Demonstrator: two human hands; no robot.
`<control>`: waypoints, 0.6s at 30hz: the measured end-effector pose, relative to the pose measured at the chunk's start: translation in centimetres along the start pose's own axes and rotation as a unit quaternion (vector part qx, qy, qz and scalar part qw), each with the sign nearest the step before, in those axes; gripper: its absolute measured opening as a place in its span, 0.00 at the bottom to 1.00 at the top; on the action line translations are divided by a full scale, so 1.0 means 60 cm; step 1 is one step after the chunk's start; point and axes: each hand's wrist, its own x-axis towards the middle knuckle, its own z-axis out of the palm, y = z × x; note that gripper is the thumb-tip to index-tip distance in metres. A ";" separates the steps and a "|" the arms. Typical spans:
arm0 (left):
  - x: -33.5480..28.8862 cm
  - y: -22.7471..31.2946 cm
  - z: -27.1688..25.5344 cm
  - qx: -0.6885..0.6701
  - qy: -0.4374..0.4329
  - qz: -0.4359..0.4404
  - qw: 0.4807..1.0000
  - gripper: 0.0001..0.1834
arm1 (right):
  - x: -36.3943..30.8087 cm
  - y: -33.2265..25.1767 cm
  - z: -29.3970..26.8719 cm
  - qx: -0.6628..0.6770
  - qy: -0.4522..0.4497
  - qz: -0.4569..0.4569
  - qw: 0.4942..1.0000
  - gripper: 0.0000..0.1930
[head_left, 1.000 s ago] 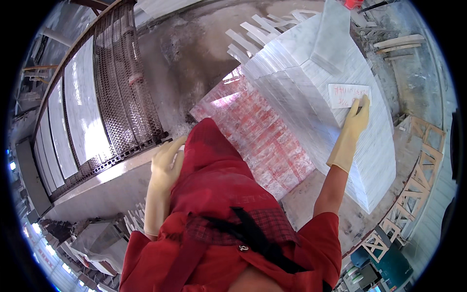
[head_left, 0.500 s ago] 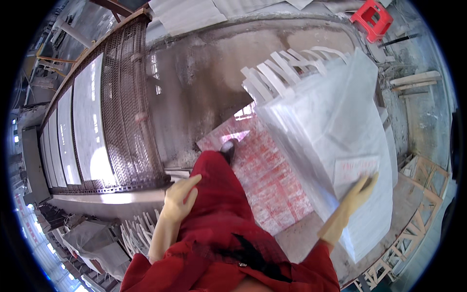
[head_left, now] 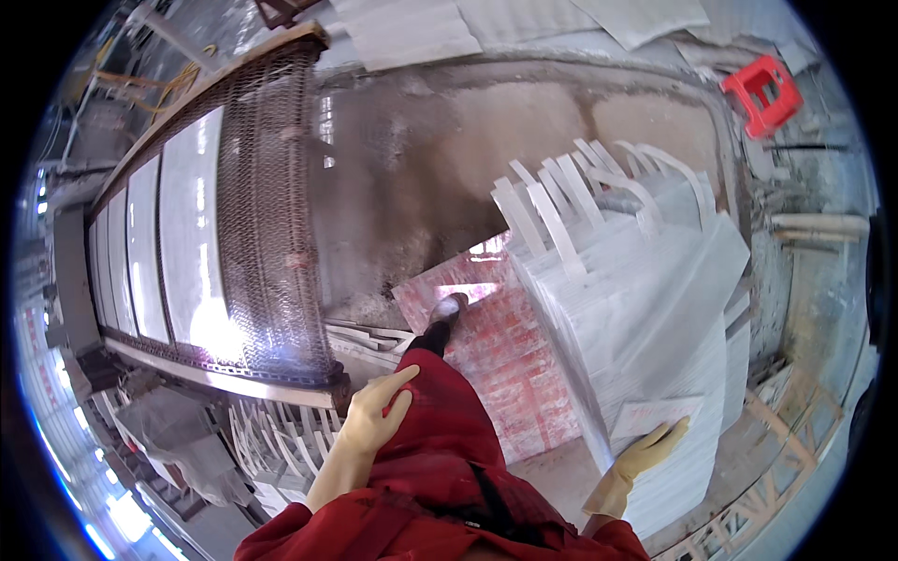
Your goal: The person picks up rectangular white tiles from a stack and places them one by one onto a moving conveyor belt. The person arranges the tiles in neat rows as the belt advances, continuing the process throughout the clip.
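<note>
White plate [head_left: 657,413] is lying at the fingertips of our right hand [head_left: 645,453], perhaps being steadied; whether they are clamping, we cannot tell. Our left hand [head_left: 374,416] is hanging, fingers apart.

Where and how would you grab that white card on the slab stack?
The white card is probably best pinched by its near edge, from the person's side: it appears to lie flat on the slab stack, leaving mainly edges to grip, and the right hand is there.
</note>
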 end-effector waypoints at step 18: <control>-0.002 0.125 -0.073 0.095 -0.010 0.085 0.992 0.19 | -0.014 0.059 -0.012 -0.079 -0.027 -0.007 0.997 0.29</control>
